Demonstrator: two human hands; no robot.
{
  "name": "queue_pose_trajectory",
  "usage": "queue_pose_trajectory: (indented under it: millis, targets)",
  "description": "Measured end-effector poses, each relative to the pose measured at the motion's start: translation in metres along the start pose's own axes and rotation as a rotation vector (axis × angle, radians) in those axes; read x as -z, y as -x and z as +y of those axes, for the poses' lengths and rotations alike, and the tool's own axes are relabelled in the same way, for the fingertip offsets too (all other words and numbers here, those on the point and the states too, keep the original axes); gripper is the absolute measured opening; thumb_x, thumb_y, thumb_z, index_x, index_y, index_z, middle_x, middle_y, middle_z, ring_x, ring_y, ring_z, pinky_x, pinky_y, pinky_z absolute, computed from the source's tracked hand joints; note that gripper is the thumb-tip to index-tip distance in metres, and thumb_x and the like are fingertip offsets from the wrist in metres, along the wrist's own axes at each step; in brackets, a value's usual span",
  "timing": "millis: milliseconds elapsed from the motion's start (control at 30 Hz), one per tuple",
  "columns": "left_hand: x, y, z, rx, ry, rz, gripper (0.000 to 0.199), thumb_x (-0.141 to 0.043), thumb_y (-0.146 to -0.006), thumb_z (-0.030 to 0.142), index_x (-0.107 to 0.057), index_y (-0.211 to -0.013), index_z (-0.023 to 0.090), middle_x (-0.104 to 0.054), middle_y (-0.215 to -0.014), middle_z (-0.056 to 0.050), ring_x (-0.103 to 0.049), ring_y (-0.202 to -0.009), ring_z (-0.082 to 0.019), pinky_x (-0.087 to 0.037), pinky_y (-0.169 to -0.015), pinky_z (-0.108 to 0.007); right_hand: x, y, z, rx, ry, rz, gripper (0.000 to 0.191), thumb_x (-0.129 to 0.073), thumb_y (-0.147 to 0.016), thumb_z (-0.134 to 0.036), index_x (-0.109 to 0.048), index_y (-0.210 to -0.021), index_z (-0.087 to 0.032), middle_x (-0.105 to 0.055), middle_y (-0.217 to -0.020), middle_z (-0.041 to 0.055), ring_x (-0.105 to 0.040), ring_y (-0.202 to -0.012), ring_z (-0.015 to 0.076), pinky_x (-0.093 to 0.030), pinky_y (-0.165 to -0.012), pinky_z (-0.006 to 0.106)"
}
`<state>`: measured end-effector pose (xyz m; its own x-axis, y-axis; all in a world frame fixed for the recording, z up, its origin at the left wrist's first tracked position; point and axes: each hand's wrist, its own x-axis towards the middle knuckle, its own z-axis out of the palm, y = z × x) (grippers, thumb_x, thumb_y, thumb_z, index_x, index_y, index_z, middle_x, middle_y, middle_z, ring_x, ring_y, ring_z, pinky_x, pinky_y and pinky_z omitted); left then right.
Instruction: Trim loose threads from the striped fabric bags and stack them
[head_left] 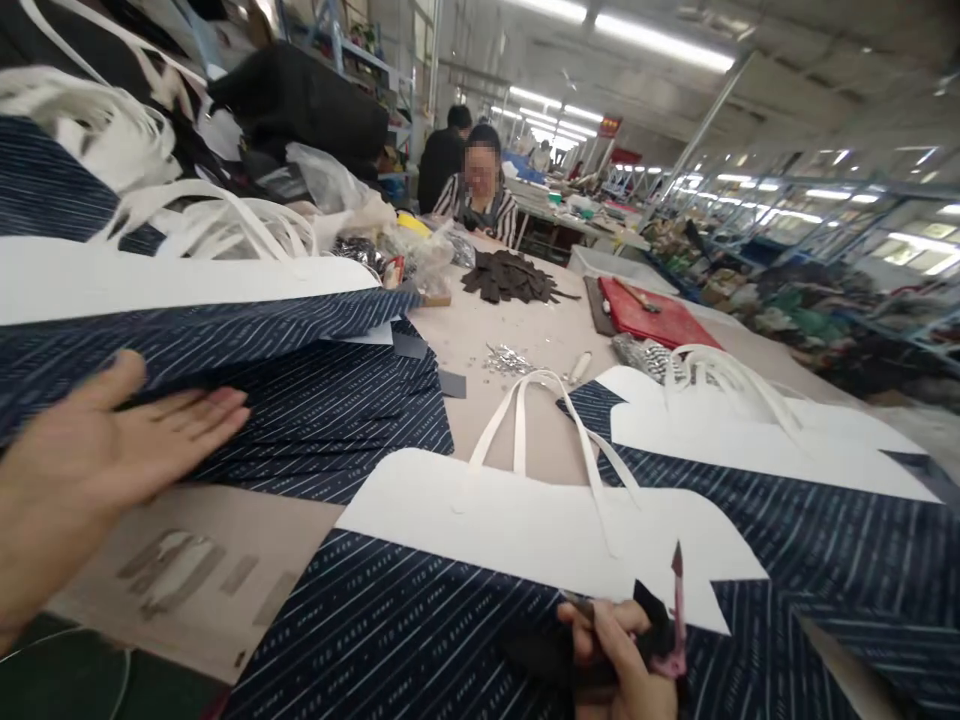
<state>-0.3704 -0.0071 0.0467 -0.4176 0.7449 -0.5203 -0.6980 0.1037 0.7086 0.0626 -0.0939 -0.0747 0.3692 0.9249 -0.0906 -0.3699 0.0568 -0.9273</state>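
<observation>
My left hand (pixel 127 440) is open, palm turned up and fingers stretched out. It is beside a pile of navy fabric pieces (pixel 330 400) with white slanted stripes and lettering. In my right hand (pixel 619 655) are pink-handled thread snips (pixel 678 620), their pointed blade up, and a small black piece (pixel 654 612) shows by the fingers. That hand is over a navy striped bag panel (pixel 405 620). Along its top runs a white band (pixel 540 520) with white strap handles (pixel 517 430); the lower part is cut off by the frame.
More panels with white bands (pixel 750 440) lie at right. Further back on the table (pixel 480 345) are small metal bits (pixel 510 360), a heap of dark strips (pixel 514 277) and a red pad (pixel 660 312) with a hammer (pixel 634 293). A person in stripes (pixel 484 195) sits across.
</observation>
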Motion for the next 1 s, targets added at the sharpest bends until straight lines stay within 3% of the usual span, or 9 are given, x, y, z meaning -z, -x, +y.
queue_pose_trajectory:
  millis: [33, 133, 267, 367, 467, 633, 700, 800, 1000]
  targets:
    - [-0.001, 0.011, -0.019, 0.028, -0.051, 0.023, 0.068, -0.061, -0.096, 0.05, -0.042, -0.15, 0.015, -0.06, -0.149, -0.007, -0.058, -0.132, -0.021, -0.048, -0.106, -0.026, 0.002, -0.002, 0.002, 0.001, -0.028, -0.037, 0.028, -0.085, -0.078, -0.032, -0.06, -0.069, -0.022, -0.062, -0.054, -0.0038, -0.069, -0.06, 0.0149, -0.055, -0.059, 0.023]
    - [-0.008, 0.046, -0.071, 0.197, -0.229, -0.029, 0.046, -0.052, -0.102, 0.028, -0.05, -0.142, 0.004, -0.074, -0.126, -0.015, -0.066, -0.122, -0.024, -0.054, -0.101, -0.031, 0.006, -0.007, 0.004, 0.026, -0.023, -0.146, 0.023, -0.081, -0.082, -0.027, -0.062, -0.07, -0.022, -0.064, -0.057, -0.0026, -0.069, -0.061, 0.0138, -0.058, -0.064, 0.023]
    - [-0.015, 0.065, -0.097, 0.152, -0.299, -0.051, 0.037, -0.049, -0.094, 0.002, -0.059, -0.13, 0.001, -0.074, -0.123, -0.022, -0.074, -0.108, -0.025, -0.062, -0.086, -0.024, 0.004, -0.007, 0.003, 0.034, 0.0, -0.182, 0.018, -0.08, -0.083, -0.024, -0.065, -0.073, -0.022, -0.067, -0.059, -0.0011, -0.072, -0.066, 0.0157, -0.058, -0.064, 0.023]
    - [-0.02, 0.065, -0.093, 0.099, -0.338, -0.104, 0.034, -0.062, -0.089, 0.005, -0.067, -0.122, 0.005, -0.075, -0.121, -0.02, -0.074, -0.108, -0.027, -0.063, -0.084, -0.026, -0.004, -0.003, 0.0, 0.069, 0.008, -0.176, 0.02, -0.079, -0.084, -0.025, -0.063, -0.071, -0.021, -0.064, -0.058, -0.0023, -0.069, -0.063, 0.0149, -0.06, -0.068, 0.027]
    - [-0.022, 0.076, -0.095, 0.176, -0.338, -0.196, 0.031, -0.075, -0.082, 0.014, -0.074, -0.112, 0.011, -0.078, -0.117, -0.015, -0.073, -0.108, -0.028, -0.063, -0.081, -0.024, -0.015, 0.002, -0.006, 0.11, 0.04, -0.134, 0.024, -0.079, -0.083, -0.028, -0.062, -0.068, -0.021, -0.062, -0.057, -0.0032, -0.066, -0.06, 0.0131, -0.06, -0.07, 0.027]
    - [-0.018, 0.123, -0.136, 0.384, -0.332, -0.229, 0.055, -0.095, -0.057, 0.026, -0.078, -0.11, 0.024, -0.081, -0.108, -0.007, -0.071, -0.112, -0.037, -0.062, -0.093, -0.04, -0.024, 0.007, -0.008, 0.165, 0.14, -0.06, 0.028, -0.078, -0.082, -0.033, -0.061, -0.065, -0.02, -0.06, -0.056, -0.0028, -0.063, -0.059, 0.0139, -0.054, -0.062, 0.025]
    - [-0.023, 0.139, -0.157, 0.413, -0.252, -0.188, 0.064, -0.093, -0.06, 0.023, -0.073, -0.121, 0.029, -0.08, -0.114, -0.004, -0.067, -0.12, -0.035, -0.057, -0.104, -0.041, -0.024, 0.008, -0.005, 0.181, 0.206, -0.066, 0.026, -0.077, -0.084, -0.034, -0.062, -0.068, -0.02, -0.061, -0.057, -0.0025, -0.068, -0.069, 0.0172, -0.057, -0.075, 0.031]
    - [-0.039, 0.146, -0.186, 0.494, -0.112, -0.163, 0.055, -0.083, -0.075, 0.019, -0.069, -0.127, 0.028, -0.078, -0.119, -0.003, -0.066, -0.123, -0.029, -0.054, -0.108, -0.038, -0.024, 0.011, -0.003, 0.195, 0.249, -0.086, 0.025, -0.074, -0.086, -0.032, -0.062, -0.069, -0.02, -0.061, -0.059, -0.0046, -0.066, -0.072, 0.0164, -0.054, -0.098, 0.043]
    - [-0.079, 0.139, -0.216, 0.472, -0.108, -0.196, 0.028, -0.075, -0.086, 0.024, -0.076, -0.111, 0.011, -0.079, -0.115, -0.011, -0.069, -0.117, -0.03, -0.058, -0.103, -0.038, -0.029, 0.014, -0.005, 0.182, 0.158, -0.093, 0.023, -0.071, -0.089, -0.029, -0.06, -0.071, -0.02, -0.059, -0.061, -0.0086, -0.059, -0.062, 0.01, -0.051, -0.108, 0.047]
